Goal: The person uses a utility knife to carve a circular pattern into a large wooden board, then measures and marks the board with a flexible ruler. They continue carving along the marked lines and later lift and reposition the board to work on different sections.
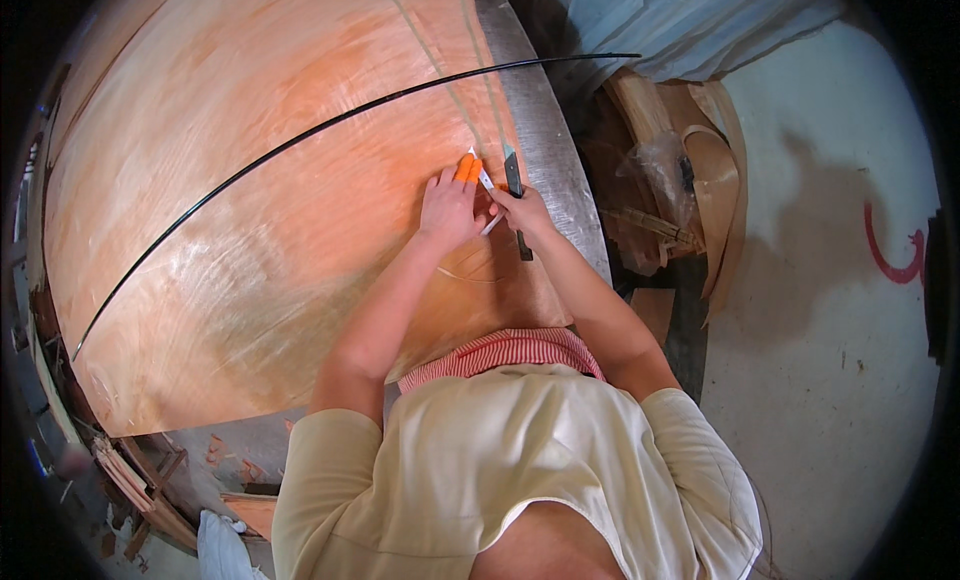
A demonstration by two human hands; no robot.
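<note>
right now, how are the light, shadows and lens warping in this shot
Head view: the fisheye lens bows straight edges toward the rim, and the corners go black; head view: a soft dark shadow falls on the pale surface at right; head view: the orange-brown sheet shows uneven pale patches.

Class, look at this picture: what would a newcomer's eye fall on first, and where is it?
Probably the long black strip, which sweeps in a bow across the broad orange-brown sheet, its right end reaching past the sheet's edge. Next, perhaps, the bright orange coverings on fingers of the left hand, near the sheet's right side. The red mark on the pale surface at far right also stands out.
</note>
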